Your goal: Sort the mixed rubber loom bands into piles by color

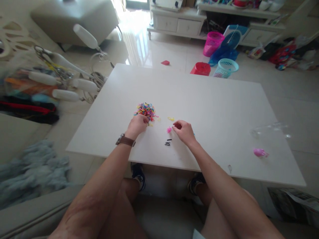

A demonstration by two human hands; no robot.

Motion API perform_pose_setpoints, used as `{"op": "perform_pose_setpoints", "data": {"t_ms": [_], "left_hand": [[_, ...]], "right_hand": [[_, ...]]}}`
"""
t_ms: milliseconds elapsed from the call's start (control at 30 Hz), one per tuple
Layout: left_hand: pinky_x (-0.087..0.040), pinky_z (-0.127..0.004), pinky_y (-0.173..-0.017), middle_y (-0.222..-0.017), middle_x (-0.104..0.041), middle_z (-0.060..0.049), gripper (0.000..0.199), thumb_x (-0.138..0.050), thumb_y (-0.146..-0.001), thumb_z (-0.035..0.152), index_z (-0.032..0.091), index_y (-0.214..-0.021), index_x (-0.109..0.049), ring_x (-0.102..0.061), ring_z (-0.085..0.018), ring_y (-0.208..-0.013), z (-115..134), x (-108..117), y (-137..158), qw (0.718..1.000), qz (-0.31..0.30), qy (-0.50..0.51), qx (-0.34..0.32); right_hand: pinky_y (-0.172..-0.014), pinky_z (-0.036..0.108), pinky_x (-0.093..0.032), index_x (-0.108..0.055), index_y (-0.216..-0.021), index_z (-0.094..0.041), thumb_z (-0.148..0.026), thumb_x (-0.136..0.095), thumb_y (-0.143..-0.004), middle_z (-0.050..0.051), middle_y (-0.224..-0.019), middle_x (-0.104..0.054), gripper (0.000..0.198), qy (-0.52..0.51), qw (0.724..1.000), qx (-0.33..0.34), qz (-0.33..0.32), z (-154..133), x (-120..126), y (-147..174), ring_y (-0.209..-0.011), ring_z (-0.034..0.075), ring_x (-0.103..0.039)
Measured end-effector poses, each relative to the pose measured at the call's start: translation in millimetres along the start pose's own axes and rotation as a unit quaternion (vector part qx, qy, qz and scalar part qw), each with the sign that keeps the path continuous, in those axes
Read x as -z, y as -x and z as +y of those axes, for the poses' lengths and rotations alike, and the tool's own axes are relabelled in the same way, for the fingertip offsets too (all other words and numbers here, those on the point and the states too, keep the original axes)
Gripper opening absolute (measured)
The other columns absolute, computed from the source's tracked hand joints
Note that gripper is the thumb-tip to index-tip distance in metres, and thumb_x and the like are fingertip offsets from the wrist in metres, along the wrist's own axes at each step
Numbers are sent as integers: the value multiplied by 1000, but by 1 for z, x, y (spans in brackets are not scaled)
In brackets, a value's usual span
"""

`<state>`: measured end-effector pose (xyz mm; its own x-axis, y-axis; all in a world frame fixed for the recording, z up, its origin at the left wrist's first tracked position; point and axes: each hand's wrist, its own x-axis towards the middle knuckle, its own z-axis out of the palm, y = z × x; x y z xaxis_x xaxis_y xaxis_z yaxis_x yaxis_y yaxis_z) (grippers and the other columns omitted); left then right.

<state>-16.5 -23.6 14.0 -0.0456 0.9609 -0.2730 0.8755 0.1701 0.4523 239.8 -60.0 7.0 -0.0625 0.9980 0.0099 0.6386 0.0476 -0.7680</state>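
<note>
A heap of small coloured elastic bands (pixel 146 111) lies on the white table (pixel 206 99). At its near edge is my left hand (pixel 137 126), its fingers bent together; whatever they pinch is hidden. My right hand (pixel 183 131) is just right of a little cluster of pink bands (pixel 169 129). Its thumb and forefinger are drawn together, and what is between them is too small to name. Behind the pink cluster lie a few yellow bands (pixel 170 119). Several black bands (pixel 167 144) are grouped closer to me. A bit of blue shows beside my right wrist.
On the table's right side are a pink object (pixel 259 152) and a clear plastic item (pixel 269 130). A small clear loop (pixel 229 168) lies by the front edge. Beyond the far edge stand a red stool (pixel 201 68) and a light-blue basket (pixel 226 68). A lamp (pixel 86 37) is at left.
</note>
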Motion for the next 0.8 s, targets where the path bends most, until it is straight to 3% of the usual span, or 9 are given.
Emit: {"op": "perform_pose_setpoints", "data": {"t_ms": [200, 533, 667, 800], "left_hand": [[-52, -34, -85, -104, -76, -9, 36, -61, -74, 9, 25, -100, -81, -68, -27, -97, 3, -8, 2, 997, -1, -50, -55], [-49, -31, -79, -96, -72, -10, 6, -66, -77, 18, 18, -74, -71, -65, -23, -88, 4, -12, -9, 996, 25, -44, -72], [-50, -30, -79, -89, -72, -7, 7, -68, -78, 23, 18, -73, -67, -64, -21, -86, 13, -10, -12, 995, 37, 50, -78], [-49, -28, -71, -77, -72, -5, 8, -67, -78, 25, 17, -75, -66, -65, -17, -74, 29, -8, -7, 973, -28, 206, -100]], "right_hand": [[-73, 28, -52, -71, -81, -19, -15, -68, -81, 2, -80, -72, 5, 6, 1000, 10, -7, -8, 11, 3, -71, 15, -66], [-73, 28, -50, -71, -81, -19, -13, -66, -82, 2, -80, -72, 8, 12, 1000, 2, -8, -6, 21, 6, -72, 15, -66], [-72, 28, -50, -71, -80, -19, -14, -65, -83, 2, -79, -71, 8, 14, 1000, 6, -4, -5, 24, 7, -72, 15, -65], [-74, 29, -52, -71, -80, -20, -15, -65, -83, 2, -79, -72, 8, -2, 1000, 19, -2, -8, 25, 8, -74, 15, -66]]}}
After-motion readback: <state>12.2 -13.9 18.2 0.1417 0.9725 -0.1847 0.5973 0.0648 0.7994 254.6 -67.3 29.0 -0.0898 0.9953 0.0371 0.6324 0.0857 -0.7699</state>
